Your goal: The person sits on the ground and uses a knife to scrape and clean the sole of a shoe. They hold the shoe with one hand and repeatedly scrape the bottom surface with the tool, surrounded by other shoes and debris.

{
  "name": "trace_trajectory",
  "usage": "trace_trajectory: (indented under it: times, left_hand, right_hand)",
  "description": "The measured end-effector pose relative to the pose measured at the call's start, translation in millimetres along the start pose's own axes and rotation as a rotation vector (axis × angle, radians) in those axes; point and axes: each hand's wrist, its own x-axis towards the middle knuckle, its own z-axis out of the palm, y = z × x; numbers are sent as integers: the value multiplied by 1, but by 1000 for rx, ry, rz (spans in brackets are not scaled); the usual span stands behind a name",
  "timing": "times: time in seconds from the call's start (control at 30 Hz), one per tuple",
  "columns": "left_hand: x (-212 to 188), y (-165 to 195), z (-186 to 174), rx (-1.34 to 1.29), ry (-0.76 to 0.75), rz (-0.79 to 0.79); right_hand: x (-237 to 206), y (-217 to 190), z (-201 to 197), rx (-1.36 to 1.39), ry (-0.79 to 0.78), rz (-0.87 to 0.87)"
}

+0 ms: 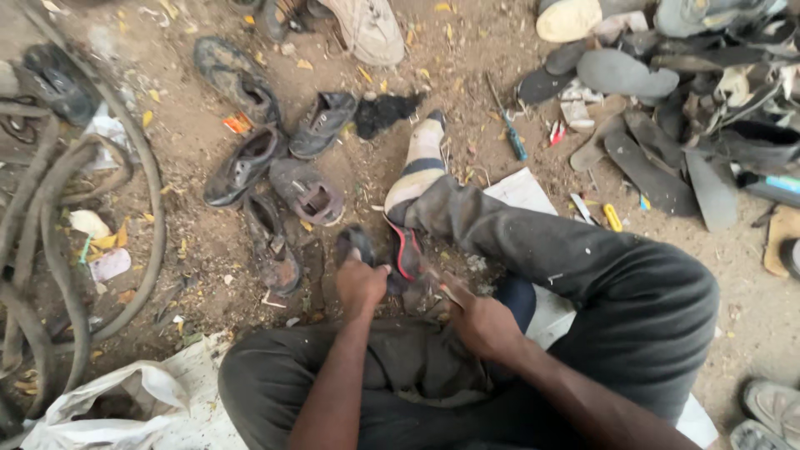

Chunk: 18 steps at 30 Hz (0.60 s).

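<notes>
Fingers of my left hand (360,286) wrap closed around the heel end of a dark shoe with red trim (392,254), pinning it over my lap; fingers of my right hand (483,325) are closed on a thin blade-like tool (446,287) whose tip meets the shoe's side. I see the shoe just below my striped sock (419,167), touching the grey trouser leg (583,258). Left of the shoe, near it, lie several worn dark shoes (275,167) on the dirt. Far left of the shoe, coiled rubber hoses (58,217). Below-left of the shoe, a white plastic bag (125,400). Up-right of the shoe, a blue-handled screwdriver (510,133) and, well beyond it, a pile of loose soles (658,142). Right of the shoe, white paper (521,190) under my leg, small yellow tool (613,217) near it
</notes>
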Motion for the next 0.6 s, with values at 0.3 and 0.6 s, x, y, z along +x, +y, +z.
trace_trajectory:
  times: [0.3, 0.6]
  left_hand:
    - [3, -16, 3, -66, -257, -76]
    - [-68, -12, 34, 37, -153, 19]
  right_hand:
    - [81, -94, -31, -266, -165, -98]
    - [34, -76, -51, -341, -266, -201]
